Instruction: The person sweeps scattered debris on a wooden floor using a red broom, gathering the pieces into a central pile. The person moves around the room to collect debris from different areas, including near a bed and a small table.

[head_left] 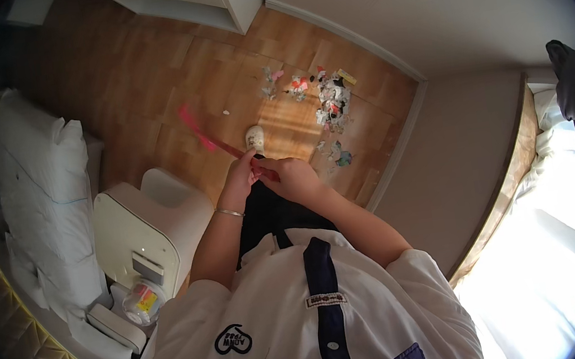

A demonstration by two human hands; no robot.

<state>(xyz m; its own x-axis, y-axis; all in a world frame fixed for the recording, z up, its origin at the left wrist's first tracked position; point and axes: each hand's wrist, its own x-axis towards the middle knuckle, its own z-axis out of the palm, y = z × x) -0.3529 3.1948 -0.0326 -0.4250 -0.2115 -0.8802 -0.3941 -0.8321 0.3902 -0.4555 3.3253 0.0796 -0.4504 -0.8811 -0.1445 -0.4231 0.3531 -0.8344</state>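
A long, thin red strip (227, 147), partly see-through and perhaps plastic film, runs between my hands in front of my body. Its pinkish far end hangs out to the upper left, over the floor. My left hand (239, 175), with a bracelet at the wrist, pinches the strip from the left. Close beside it, my right hand (294, 178) is closed around the strip's near end. The exact kind of the strip cannot be made out.
Heaps of mixed litter (332, 99) lie on the wooden floor (164, 72) ahead right, near the wall. A white shoe (254, 137) shows past my hands. To the left stand a cream table (135, 225), a clear tub (145, 300) and a bed with white pillows (47, 204).
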